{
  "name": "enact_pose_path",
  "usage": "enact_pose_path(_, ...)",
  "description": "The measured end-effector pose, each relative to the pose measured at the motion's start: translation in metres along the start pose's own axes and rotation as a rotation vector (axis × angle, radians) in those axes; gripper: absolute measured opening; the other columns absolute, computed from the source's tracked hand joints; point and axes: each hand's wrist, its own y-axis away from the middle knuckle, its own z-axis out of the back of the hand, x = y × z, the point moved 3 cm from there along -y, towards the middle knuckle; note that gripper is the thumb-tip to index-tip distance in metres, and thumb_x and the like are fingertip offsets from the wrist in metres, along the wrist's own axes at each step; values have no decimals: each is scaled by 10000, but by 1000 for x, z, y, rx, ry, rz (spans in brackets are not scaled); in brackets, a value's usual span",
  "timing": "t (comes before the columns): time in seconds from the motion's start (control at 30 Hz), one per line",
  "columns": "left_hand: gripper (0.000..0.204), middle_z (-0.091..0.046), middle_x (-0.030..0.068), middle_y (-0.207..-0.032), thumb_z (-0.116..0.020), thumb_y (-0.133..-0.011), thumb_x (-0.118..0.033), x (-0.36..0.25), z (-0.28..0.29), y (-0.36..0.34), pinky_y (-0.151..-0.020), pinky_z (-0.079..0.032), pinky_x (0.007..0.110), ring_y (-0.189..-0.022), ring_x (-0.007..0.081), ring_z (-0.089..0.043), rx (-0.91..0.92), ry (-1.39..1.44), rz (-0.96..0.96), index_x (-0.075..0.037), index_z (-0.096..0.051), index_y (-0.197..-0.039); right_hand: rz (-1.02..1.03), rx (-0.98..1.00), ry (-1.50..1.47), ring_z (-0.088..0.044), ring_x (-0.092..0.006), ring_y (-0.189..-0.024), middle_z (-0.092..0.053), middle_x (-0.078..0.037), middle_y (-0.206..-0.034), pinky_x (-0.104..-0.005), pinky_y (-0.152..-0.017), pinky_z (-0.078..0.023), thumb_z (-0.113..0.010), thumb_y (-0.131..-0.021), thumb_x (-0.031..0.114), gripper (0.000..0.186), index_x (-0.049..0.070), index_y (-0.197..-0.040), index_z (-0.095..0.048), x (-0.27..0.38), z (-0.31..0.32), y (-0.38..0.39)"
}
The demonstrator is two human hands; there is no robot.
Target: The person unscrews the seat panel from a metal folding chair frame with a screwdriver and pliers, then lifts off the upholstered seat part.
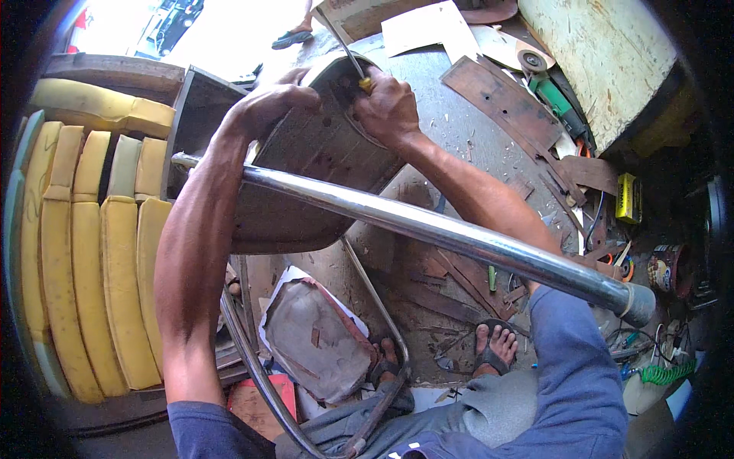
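Observation:
A chair with a chrome tube frame lies tipped in front of me, its dark curved panel facing up. My left hand has its fingers curled over the panel's far left edge. In my right hand is a screwdriver with a yellow handle, and its thin shaft points up and away past the panel's far rim. The right fist rests against the panel's far right side. Whatever the screwdriver's tip touches cannot be made out.
Yellow foam pads stand stacked at the left. A green angle grinder, brown boards and scraps lie to the right, near a yellow box. A grey padded piece lies by my sandalled feet. Another person's foot shows far off.

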Motion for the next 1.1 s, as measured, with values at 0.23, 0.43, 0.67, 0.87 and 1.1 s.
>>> enact_pose_path(0.23, 677, -612, 167, -1141, -658, -729, -257, -8, -6, -1, -892, -477, 381, -1016, 246, -586, -27, -49, -55, -7, -506, -1339, 66, 17, 18, -700, -448, -828, -688, -279, -840, -523, -757, -561, -603, -841, 155, 196, 2, -962, -615, -7, 0, 1)
enact_pose_path(0.43, 777, -602, 180, -1169, -680, -694, -296, -4, -5, -8, -940, -465, 387, -1047, 263, -575, 37, -33, -66, -12, -468, -1386, 169, 27, 57, -719, -377, -728, -685, -230, -802, -455, -620, -574, -610, -870, 141, 241, -13, -1048, -559, -13, 9, 4)
enact_pose_path(0.67, 805, -587, 195, -1207, -694, -673, -292, -6, -6, 1, -921, -487, 399, -1056, 279, -580, 3, -15, -58, -20, -460, -1394, -29, 486, 304, -645, -390, -1018, -608, -322, -1064, -482, -840, -549, -535, -930, 119, 455, -99, -1311, -418, 13, 123, 74)
enact_pose_path(0.87, 949, -489, 225, -1394, -719, -604, -280, -16, -11, 2, -1037, -413, 441, -1261, 336, -477, 33, 62, -13, -25, -406, -1464, 182, 549, 542, -623, -412, -1063, -616, -254, -1151, -455, -939, -507, -510, -937, 76, 425, -57, -1340, -484, 41, 159, 78)
enact_pose_path(1.1, 992, -456, 234, -1427, -711, -565, -263, -10, -9, -2, -1055, -408, 452, -1301, 352, -442, 11, 80, -15, -25, -396, -1475, 453, 406, 452, -689, -409, -919, -678, -222, -1116, -468, -819, -572, -553, -925, 96, 360, 2, -1272, -578, 50, 153, 81)
